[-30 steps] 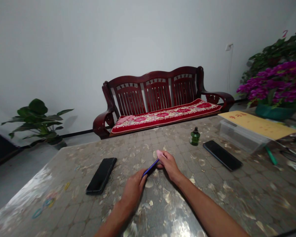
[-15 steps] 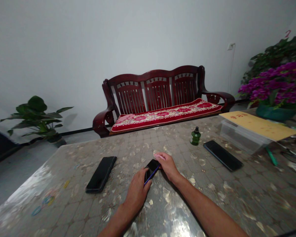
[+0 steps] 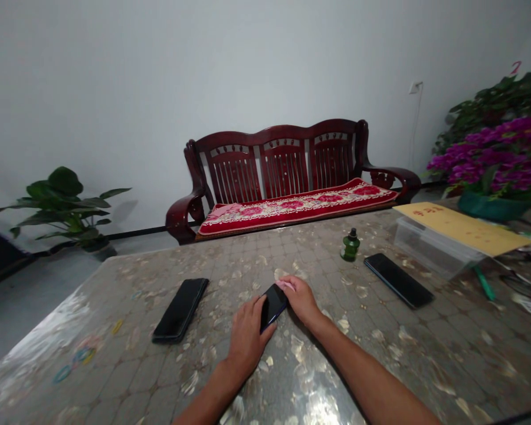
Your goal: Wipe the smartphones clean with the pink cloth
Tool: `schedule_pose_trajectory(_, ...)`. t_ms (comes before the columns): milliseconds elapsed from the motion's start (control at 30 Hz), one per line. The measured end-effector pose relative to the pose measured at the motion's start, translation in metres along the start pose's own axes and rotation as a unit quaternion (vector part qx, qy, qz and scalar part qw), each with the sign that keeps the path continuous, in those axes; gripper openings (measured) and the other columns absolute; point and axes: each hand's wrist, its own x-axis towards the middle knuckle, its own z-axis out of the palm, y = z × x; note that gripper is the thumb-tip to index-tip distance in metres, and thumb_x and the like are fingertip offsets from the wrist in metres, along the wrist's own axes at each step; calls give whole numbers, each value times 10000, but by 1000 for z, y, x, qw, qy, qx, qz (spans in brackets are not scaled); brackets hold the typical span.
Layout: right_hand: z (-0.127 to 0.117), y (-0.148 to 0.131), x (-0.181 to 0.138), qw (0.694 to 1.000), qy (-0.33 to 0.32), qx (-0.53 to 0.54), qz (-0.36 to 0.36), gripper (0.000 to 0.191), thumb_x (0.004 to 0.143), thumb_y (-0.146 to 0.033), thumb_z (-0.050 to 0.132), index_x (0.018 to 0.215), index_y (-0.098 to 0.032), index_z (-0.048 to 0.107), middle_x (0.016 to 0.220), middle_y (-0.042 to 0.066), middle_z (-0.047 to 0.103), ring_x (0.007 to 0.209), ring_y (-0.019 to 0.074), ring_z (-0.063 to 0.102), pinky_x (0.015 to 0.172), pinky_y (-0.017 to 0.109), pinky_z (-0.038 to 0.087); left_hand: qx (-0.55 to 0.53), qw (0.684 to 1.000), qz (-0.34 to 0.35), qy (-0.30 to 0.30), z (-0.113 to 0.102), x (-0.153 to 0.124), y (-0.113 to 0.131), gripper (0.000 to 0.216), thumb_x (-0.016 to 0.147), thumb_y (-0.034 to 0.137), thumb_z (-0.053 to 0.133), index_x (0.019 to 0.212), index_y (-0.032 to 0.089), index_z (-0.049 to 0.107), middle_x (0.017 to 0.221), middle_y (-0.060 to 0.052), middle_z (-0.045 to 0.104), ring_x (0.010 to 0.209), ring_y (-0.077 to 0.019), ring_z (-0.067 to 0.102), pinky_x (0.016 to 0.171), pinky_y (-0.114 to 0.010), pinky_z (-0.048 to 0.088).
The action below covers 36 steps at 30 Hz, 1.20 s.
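Note:
A dark phone (image 3: 273,303) with a blue edge lies nearly flat on the patterned table (image 3: 380,348), screen up. My left hand (image 3: 246,335) grips its near end with curled fingers. My right hand (image 3: 300,298) closes on its far right corner, and a small pink thing (image 3: 284,285) shows under those fingers; I cannot make out what it is.
A second black phone (image 3: 180,309) lies to the left, a third black phone (image 3: 397,279) to the right. A small green bottle (image 3: 349,245) stands behind. A clear box under a yellow envelope (image 3: 462,229), a green pen (image 3: 484,283) and purple flowers (image 3: 495,153) sit at the right. Rubber bands (image 3: 79,358) lie near the left edge.
The phone, held edge-up between both hands a second ago, has been turned and lowered so its screen faces up on the table. Both hands came down with it.

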Motion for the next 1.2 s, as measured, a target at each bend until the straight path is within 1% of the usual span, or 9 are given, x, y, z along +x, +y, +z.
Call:
schedule_pose_trajectory(67,-3,0,0,996,10,-76,-39,247,792,-373,598,904,-197,729,932,65,731,899,218,661,840,339,500,-5,1000,13,-3,-2,4,2,536,830,278,638,1349,200,525,1347,-130,590,1220,-328,537,1051,-525,404)
schedule_pose_trajectory(167,-8,-3,-2,979,13,-181,-93,232,823,-270,547,939,-212,740,977,59,722,955,206,647,899,328,482,-18,999,29,-3,-4,8,5,518,832,264,626,1339,213,532,1320,-116,605,1199,-319,544,1046,-523,403)
schedule_pose_trajectory(300,-16,-9,-3,961,-16,-247,-120,264,846,-205,507,963,-225,743,975,55,719,951,203,646,887,312,481,-52,998,44,-15,-9,15,8,518,824,254,618,1334,223,531,1292,-106,620,1181,-307,545,1039,-508,397)
schedule_pose_trajectory(400,-20,-12,-3,950,-22,-284,-130,274,847,-191,503,973,-234,742,971,53,714,942,206,645,872,308,479,-72,996,45,-30,-12,20,7,540,802,256,625,1333,238,530,1270,-95,631,1161,-302,549,1019,-484,400)
schedule_pose_trajectory(567,-22,-15,-4,936,-24,-323,-138,287,853,-168,482,988,-212,732,959,68,701,929,208,647,850,305,477,-79,995,36,-41,-12,25,6,601,745,232,653,1332,238,526,1252,-88,634,1150,-303,547,1009,-463,396)
schedule_pose_trajectory(733,-24,-21,-7,922,-35,-356,-150,304,869,-158,467,1011,-232,725,995,59,698,965,204,639,879,305,468,-81,995,24,-55,-14,27,6,624,721,223,677,1327,226,528,1256,-97,633,1153,-313,552,1002,-464,403)
schedule_pose_trajectory(967,-27,-20,-6,924,-33,-361,-125,283,872,-177,489,1012,-227,730,1001,56,710,967,204,651,877,293,470,-93,994,30,-49,-14,26,5,629,728,235,700,1333,230,528,1263,-94,630,1160,-312,547,1015,-467,396)
schedule_pose_trajectory(1200,-27,-17,-7,921,-40,-366,-131,287,881,-157,486,1036,-207,722,1008,55,710,961,190,647,873,278,463,-84,994,44,-60,-9,23,-1,675,752,329,759,1367,261,489,1335,-91,587,1222,-324,508,1050,-497,372)
